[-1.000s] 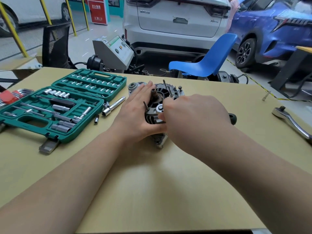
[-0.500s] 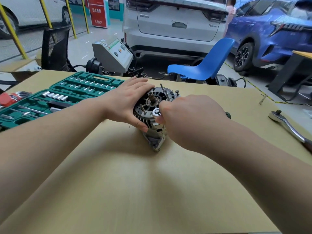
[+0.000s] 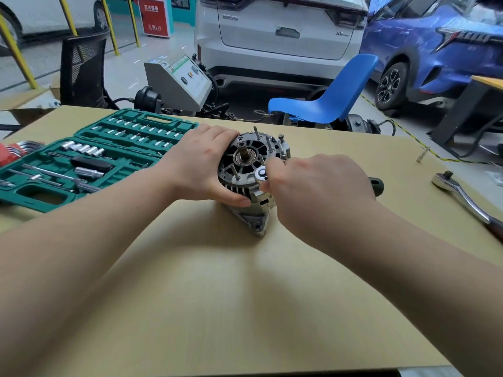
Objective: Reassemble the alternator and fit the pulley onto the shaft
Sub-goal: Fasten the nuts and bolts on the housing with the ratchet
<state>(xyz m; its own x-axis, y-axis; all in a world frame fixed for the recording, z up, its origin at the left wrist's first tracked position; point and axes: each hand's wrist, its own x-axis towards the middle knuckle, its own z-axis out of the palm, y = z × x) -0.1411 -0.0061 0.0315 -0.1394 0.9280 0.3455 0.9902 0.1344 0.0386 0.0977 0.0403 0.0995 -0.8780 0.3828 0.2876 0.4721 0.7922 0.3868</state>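
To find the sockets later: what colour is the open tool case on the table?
Dark green; the tool case shows best in the head view, the only one.

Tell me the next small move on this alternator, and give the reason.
Probably keep working the small ratchet on that through-bolt. The right hand grips it with its head seated on the alternator face, the left hand braces the housing, and other bolts stand proud. The shaft is bare, so the pulley comes later.

A red sign (image 3: pixel 153 14) beyond the table's far-left corner carries white Chinese characters and "119"; the white car's tailgate (image 3: pixel 285 25) badge reads "X6".
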